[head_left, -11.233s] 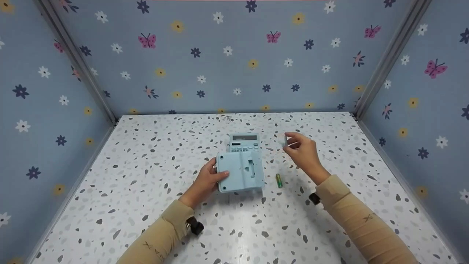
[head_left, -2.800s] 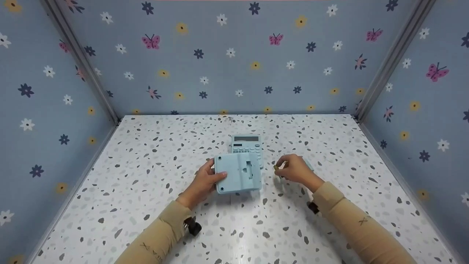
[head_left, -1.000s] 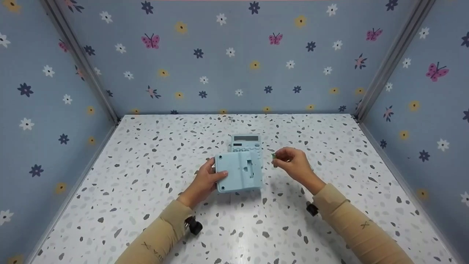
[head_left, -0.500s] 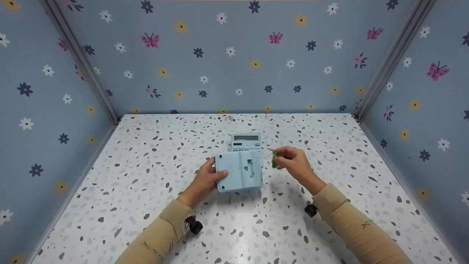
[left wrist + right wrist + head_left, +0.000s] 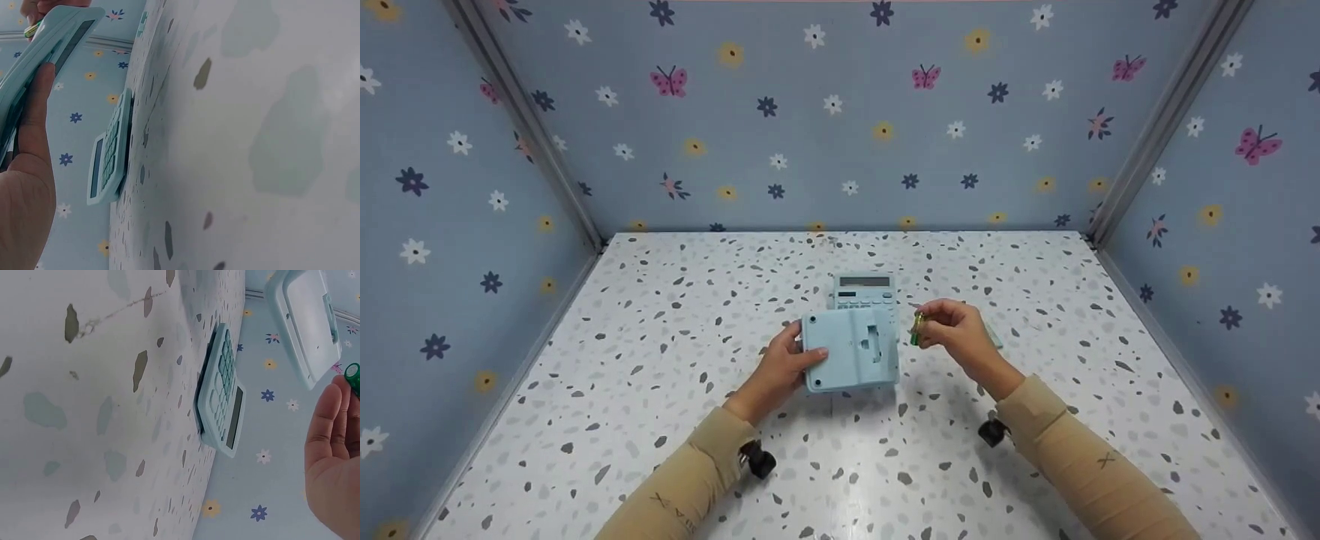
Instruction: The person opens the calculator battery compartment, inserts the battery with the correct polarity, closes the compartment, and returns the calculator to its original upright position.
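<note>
Turned back side up, a light-blue calculator [image 5: 836, 367] is held above the table by my left hand [image 5: 774, 373], thumb on its back and fingers beneath. The battery slot in its back is uncovered and looks empty. Just right of it, my right hand [image 5: 960, 334] pinches a green and gold battery [image 5: 918, 328] between thumb and fingers, apart from the slot. The green battery end [image 5: 352, 371] shows at the fingertips in the right wrist view. A small pale battery cover [image 5: 995, 336] lies on the table, partly hidden behind the right hand.
A second light-blue calculator [image 5: 863, 289] lies face up on the table, its lower part hidden behind the held one. The speckled white table [image 5: 682, 315] is bounded by flower-patterned panels [image 5: 840, 112] at the back and both sides.
Earlier my right hand held the cover, which now lies on the table; the battery has been lifted off it. Lately the battery has turned in my fingers. My left hand has stayed almost still.
</note>
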`<state>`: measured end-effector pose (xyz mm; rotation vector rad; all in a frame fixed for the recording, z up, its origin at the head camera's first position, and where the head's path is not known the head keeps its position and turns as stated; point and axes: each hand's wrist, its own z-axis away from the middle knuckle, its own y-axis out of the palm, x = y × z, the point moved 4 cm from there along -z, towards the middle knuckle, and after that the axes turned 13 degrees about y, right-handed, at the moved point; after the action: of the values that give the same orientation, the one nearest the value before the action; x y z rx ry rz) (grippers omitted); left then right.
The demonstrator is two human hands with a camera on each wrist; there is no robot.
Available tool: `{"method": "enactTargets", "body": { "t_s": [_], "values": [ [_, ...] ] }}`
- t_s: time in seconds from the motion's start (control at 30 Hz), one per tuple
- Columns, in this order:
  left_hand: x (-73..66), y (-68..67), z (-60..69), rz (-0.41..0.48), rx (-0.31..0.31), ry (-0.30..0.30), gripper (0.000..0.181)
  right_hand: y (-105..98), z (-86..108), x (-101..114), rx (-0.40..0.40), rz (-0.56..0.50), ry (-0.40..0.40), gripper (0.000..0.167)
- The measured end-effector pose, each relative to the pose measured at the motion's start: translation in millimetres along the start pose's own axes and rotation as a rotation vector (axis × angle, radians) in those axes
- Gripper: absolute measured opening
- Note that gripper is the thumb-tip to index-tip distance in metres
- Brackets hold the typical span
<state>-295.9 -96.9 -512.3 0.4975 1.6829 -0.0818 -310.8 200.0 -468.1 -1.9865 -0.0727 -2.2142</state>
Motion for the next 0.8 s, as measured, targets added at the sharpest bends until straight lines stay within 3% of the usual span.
{"method": "enactTargets", "body": {
  "t_s": [0.6,0.8],
  "values": [
    [2.6,1.7,-2.6,-0.013,-0.002,-0.01,0.069,12.5,2.3,1.8,0.014,-0.017,0.008,0.024],
    [1.7,3.1,-3.5,-0.013,0.008,-0.014,0.071,18.5,2.0,1.8,0.052,-0.022,-0.024,0.022]
  ]
}}
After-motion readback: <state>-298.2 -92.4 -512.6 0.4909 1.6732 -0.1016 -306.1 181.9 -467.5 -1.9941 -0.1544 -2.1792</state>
